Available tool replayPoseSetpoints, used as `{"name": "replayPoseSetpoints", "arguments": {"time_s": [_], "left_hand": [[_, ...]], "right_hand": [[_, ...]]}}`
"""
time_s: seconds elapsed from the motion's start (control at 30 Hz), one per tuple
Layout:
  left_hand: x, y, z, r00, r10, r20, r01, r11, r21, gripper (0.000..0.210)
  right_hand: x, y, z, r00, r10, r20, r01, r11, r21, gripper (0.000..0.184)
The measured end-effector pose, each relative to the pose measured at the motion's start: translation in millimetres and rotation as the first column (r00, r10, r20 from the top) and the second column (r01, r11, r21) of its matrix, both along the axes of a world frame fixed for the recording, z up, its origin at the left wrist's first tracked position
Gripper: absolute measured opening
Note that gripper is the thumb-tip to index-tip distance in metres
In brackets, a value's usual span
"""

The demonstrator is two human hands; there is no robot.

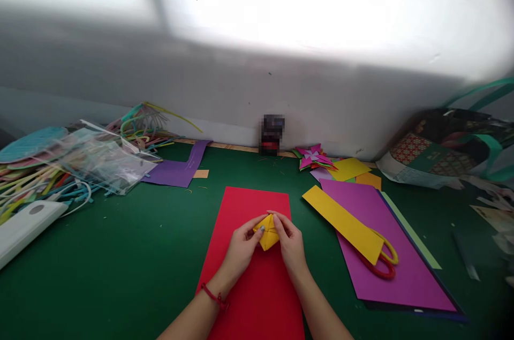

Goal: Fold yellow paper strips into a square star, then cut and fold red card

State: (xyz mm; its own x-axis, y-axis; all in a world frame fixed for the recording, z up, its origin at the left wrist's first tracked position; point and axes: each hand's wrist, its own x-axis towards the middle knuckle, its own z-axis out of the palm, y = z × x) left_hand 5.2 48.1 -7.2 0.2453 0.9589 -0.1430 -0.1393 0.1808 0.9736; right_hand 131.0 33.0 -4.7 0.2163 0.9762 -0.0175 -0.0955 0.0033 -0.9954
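Note:
Between my two hands is a small piece of folded yellow paper [266,241], roughly diamond-shaped with creases meeting near its middle. My left hand [243,241] grips its left side, the thumb pressed on the front. On the right side, my right hand [289,239] pinches it, with the thumb near the top corner. Both hands are above a red sheet of paper [257,203] that lies lengthwise on the green table [152,254]. A red cord bracelet [213,295] circles the left wrist.
To the right, a yellow paper strip [345,222] covers part of some scissors [387,273] on purple sheets [417,276]. Folded paper stars [315,157] are piled behind. Plastic bags and pipe cleaners [44,179], a white device [30,222] and purple paper [171,173] lie left. A bag [425,155] stands far right.

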Motion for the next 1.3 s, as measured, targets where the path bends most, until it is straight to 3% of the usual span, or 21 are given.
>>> {"name": "replayPoseSetpoints", "arguments": {"time_s": [0.5, 0.93, 1.3], "left_hand": [[0, -1, -0.5, 1.000, 0.018, 0.017, -0.018, 1.000, -0.020, 0.035], [3, -4, -6.0, 0.999, 0.037, 0.034, -0.040, 0.996, 0.074, 0.030], [2, -2, -7.6, 0.991, 0.039, 0.129, -0.043, 0.999, 0.028, 0.031]], "right_hand": [[-4, 0, -6.2, 0.999, -0.048, 0.010, 0.048, 0.998, -0.033, 0.029], [-13, -6, -6.6, 0.996, -0.085, 0.040, 0.085, 0.996, -0.007, 0.026], [-15, -7, -1.9, 1.000, -0.011, -0.027, 0.010, 1.000, -0.027, 0.029]]}}
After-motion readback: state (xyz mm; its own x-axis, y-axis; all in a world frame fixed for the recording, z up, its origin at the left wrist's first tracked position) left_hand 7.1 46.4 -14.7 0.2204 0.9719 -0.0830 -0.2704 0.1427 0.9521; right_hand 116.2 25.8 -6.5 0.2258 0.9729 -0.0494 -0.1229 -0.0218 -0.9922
